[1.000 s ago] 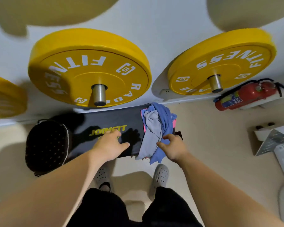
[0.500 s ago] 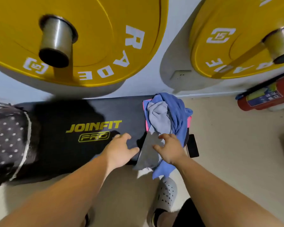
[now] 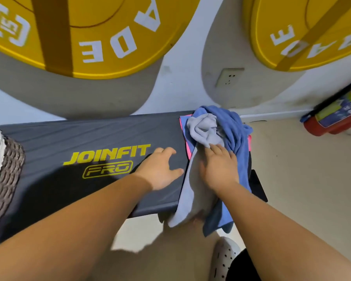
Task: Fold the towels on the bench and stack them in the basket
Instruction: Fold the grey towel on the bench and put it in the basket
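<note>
A heap of towels lies on the right end of the black bench (image 3: 73, 138): a grey towel (image 3: 203, 130) on top, a blue towel (image 3: 233, 128) around it, and a pink one (image 3: 185, 149) showing at the edges. Grey and blue ends hang over the bench's front edge. My right hand (image 3: 219, 167) lies on the grey towel with fingers spread and fairly straight. My left hand (image 3: 160, 169) hovers or rests on the bench just left of the heap, fingers relaxed, holding nothing. The dark woven basket (image 3: 2, 173) sits at the bench's left end, only partly in view.
Two big yellow weight plates (image 3: 89, 37) hang on the white wall right behind the bench. A red fire extinguisher (image 3: 336, 116) lies on the floor at the right. My white shoe (image 3: 223, 258) stands on the beige floor below the towels.
The view has moved closer and lower over the bench. My right hand slid forward onto the grey towel. My left hand moved right, toward the heap.
</note>
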